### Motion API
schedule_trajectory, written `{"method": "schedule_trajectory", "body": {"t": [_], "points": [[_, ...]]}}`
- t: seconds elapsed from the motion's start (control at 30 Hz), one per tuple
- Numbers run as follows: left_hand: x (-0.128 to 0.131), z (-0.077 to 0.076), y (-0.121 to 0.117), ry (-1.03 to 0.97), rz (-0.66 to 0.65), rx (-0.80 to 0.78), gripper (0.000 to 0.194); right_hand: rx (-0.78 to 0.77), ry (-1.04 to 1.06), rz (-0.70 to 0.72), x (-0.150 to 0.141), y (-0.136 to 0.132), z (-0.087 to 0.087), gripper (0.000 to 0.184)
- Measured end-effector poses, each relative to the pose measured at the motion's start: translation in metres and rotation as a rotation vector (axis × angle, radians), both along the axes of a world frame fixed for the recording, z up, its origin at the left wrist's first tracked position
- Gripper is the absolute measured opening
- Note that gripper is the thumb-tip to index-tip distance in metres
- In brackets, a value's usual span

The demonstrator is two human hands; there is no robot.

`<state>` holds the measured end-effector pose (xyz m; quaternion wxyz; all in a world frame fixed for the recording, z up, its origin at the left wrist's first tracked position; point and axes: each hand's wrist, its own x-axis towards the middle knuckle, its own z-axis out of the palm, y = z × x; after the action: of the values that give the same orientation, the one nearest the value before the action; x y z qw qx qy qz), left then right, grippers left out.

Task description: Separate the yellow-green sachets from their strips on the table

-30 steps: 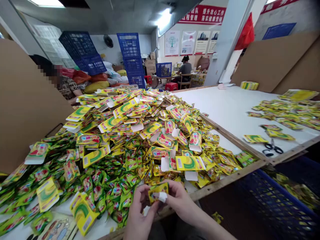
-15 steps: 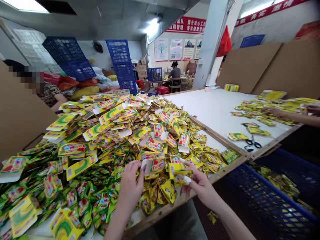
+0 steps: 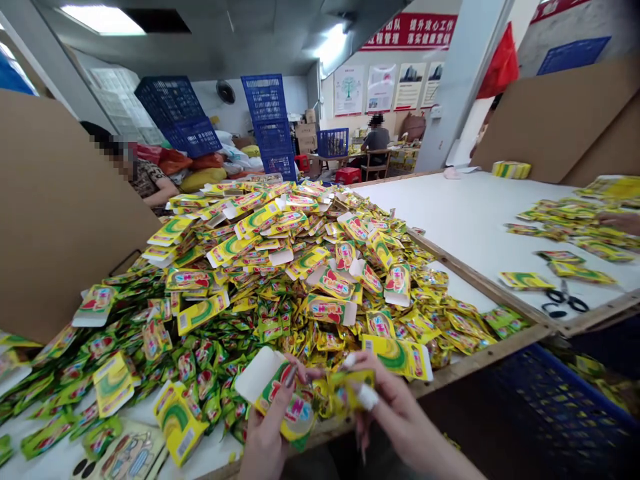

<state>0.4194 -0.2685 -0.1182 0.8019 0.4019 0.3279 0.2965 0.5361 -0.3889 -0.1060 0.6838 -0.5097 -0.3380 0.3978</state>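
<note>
My left hand (image 3: pixel 273 417) is closed around a small candy box (image 3: pixel 283 393), yellow and green with a white flap standing open at its upper left. In my right hand (image 3: pixel 387 400) is a yellow candy packet (image 3: pixel 350 390), pinched between fingertips with white wraps on them. The packet is beside the box, and its far side is hidden by my fingers. Beyond both hands rises a heap of yellow boxes (image 3: pixel 200 313) and green candy packets (image 3: pixel 200 367). Another yellow box (image 3: pixel 400 357) lies just behind my right hand.
A wooden rim (image 3: pixel 450 367) edges the table, with a blue crate (image 3: pixel 565 400) below at the right. Scissors (image 3: pixel 565 300) lie on the white table at right. Cardboard (image 3: pixel 65 220) stands at left beside a seated person (image 3: pixel 150 173). Another person's hand (image 3: pixel 620 221) shows at far right.
My left hand has taken hold of a candy box and moved it lower, toward me. The right hand still holds a yellow packet. The view has turned left.
</note>
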Motion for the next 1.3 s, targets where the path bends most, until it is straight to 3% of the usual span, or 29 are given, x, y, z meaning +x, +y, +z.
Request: {"method": "schedule_trajectory", "body": {"t": [0.07,0.13,0.2,0.27,0.4,0.5,0.57,0.63,0.7,0.8,0.87,1.03,1.17,1.3], "points": [[-0.002,0.003,-0.004,0.047,-0.053,-0.027,0.043,0.042,-0.07,-0.095,0.015,-0.004,0.019,0.015],[-0.001,0.004,-0.011,0.085,-0.188,-0.033,0.044,0.093,-0.109,-0.124,0.022,0.0,0.035,0.012],[0.0,0.004,-0.018,0.1,-0.322,0.025,0.043,0.127,-0.171,-0.102,0.021,0.009,0.043,0.01],[0.0,0.005,-0.021,0.11,-0.404,0.102,0.043,0.135,-0.364,-0.067,0.017,0.018,0.046,0.01],[-0.005,0.006,-0.017,0.074,-0.481,0.183,0.05,0.02,-0.83,0.124,0.014,0.018,0.054,0.027],[-0.006,0.001,-0.017,0.042,-0.547,0.274,0.055,-0.188,-1.004,0.328,0.014,0.009,0.068,0.029],[-0.005,-0.006,-0.018,0.018,-0.604,0.311,0.048,-0.296,-1.079,0.413,0.014,0.003,0.077,0.027],[-0.005,-0.013,-0.019,0.005,-0.619,0.281,0.047,-0.32,-1.075,0.441,0.014,-0.002,0.081,0.032],[-0.008,-0.02,-0.017,0.047,-0.619,0.238,0.048,-0.302,-1.01,0.362,0.015,-0.006,0.08,0.041],[-0.014,-0.024,-0.014,0.162,-0.71,0.233,0.04,-0.297,-0.965,0.265,0.018,-0.013,0.07,0.032],[-0.015,-0.022,-0.012,0.206,-0.783,0.262,0.036,-0.294,-1.005,0.303,0.018,-0.017,0.063,0.026],[-0.007,-0.01,-0.015,0.115,-0.857,0.323,0.052,-0.274,-1.013,0.408,0.019,-0.028,0.058,0.036],[-0.001,-0.022,-0.026,0.009,-0.909,0.381,0.058,-0.224,-0.809,0.535,0.012,-0.032,0.061,0.029],[0.004,-0.027,-0.034,0.044,-0.93,0.391,0.077,-0.268,-0.782,0.412,0.01,-0.041,0.051,0.022]]}}
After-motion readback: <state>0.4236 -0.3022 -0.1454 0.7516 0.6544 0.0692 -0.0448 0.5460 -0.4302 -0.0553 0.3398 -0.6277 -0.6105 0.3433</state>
